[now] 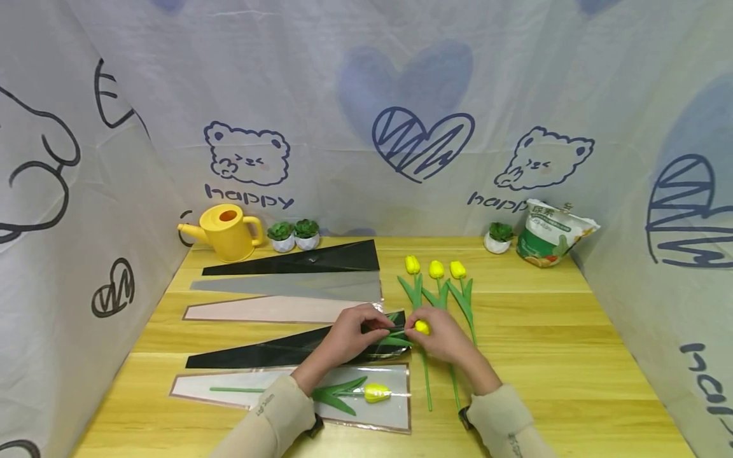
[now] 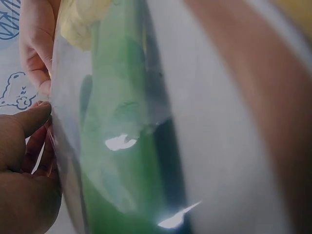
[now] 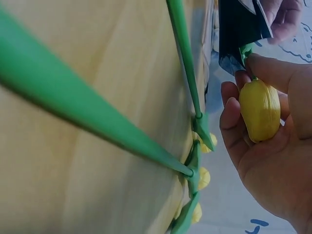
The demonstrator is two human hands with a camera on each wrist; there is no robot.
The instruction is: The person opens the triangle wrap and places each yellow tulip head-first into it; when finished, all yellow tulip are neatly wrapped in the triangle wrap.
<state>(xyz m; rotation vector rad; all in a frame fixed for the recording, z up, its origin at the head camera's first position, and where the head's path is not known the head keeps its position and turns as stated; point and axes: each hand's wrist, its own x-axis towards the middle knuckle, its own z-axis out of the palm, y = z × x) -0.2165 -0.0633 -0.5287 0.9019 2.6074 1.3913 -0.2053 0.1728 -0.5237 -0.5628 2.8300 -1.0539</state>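
Observation:
A black flower sleeve [image 1: 252, 352] with a clear front lies across the table. My left hand [image 1: 357, 331] pinches the edge of its wide right end between thumb and fingers. At that opening my right hand [image 1: 443, 337] holds a yellow tulip [image 3: 261, 111], pinching the stem just below the bloom. The bloom rests against the palm, outside the sleeve. Green leaves [image 1: 394, 341] show at the sleeve's mouth; much of the stem is hidden. Nearer me lies a white sleeve [image 1: 395, 416] with another yellow tulip [image 1: 376, 392] inside it.
Three loose tulips [image 1: 436, 270] lie by my right hand, stems toward me. Behind the left hand are pink [image 1: 258, 310], grey [image 1: 286, 284] and black [image 1: 338, 257] sleeves. A yellow watering can [image 1: 226, 236], small potted succulents [image 1: 306, 235] and a green-white bag [image 1: 546, 235] stand along the back.

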